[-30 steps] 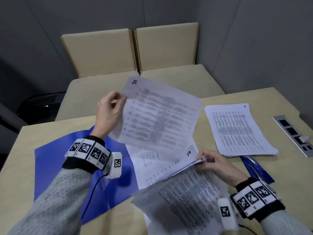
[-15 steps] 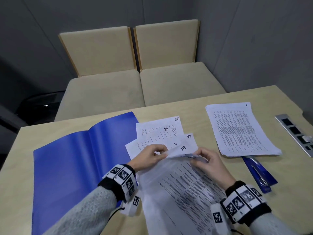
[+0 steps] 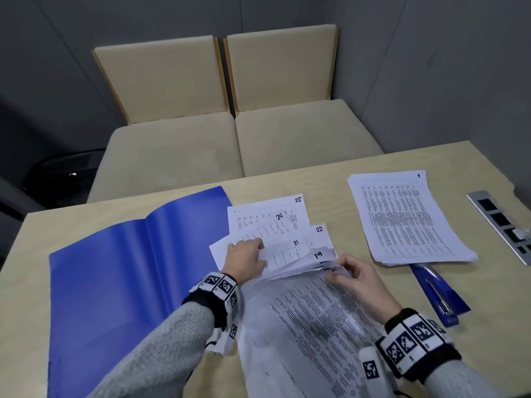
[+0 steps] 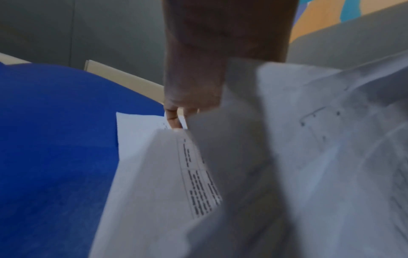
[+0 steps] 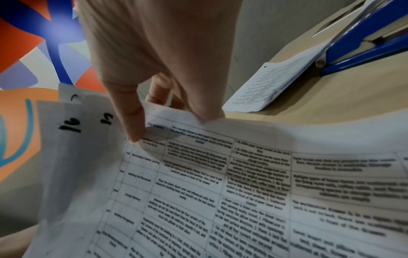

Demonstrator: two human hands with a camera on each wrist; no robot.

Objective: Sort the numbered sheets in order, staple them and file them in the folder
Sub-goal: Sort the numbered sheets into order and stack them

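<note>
Fanned sheets (image 3: pixel 275 225) numbered 25, 24, 22 and 21 lie mid-table, their left edge over the open blue folder (image 3: pixel 115 282). My left hand (image 3: pixel 253 248) rests on them, its fingertips (image 4: pixel 174 122) pressing the paper down. A loose pile of printed sheets (image 3: pixel 310 326) lies in front of me, with sheet 19 lifted at its far corner. My right hand (image 3: pixel 336 271) pinches that corner, thumb (image 5: pixel 134 125) on top, the other fingers underneath. A stack topped by sheet 1 (image 3: pixel 402 219) sits at the right, with the blue stapler (image 3: pixel 439 294) just in front of it.
A metal socket panel (image 3: pixel 500 222) is set into the table near its right edge. Two beige upholstered seats (image 3: pixel 238 145) stand beyond the far table edge, against grey walls. Bare tabletop (image 3: pixel 488 326) shows right of the stapler.
The left hand brought the raised sheet 20 down and now lies on the fanned sheets. The right hand stayed at the pile's corner, still pinching the sheets.
</note>
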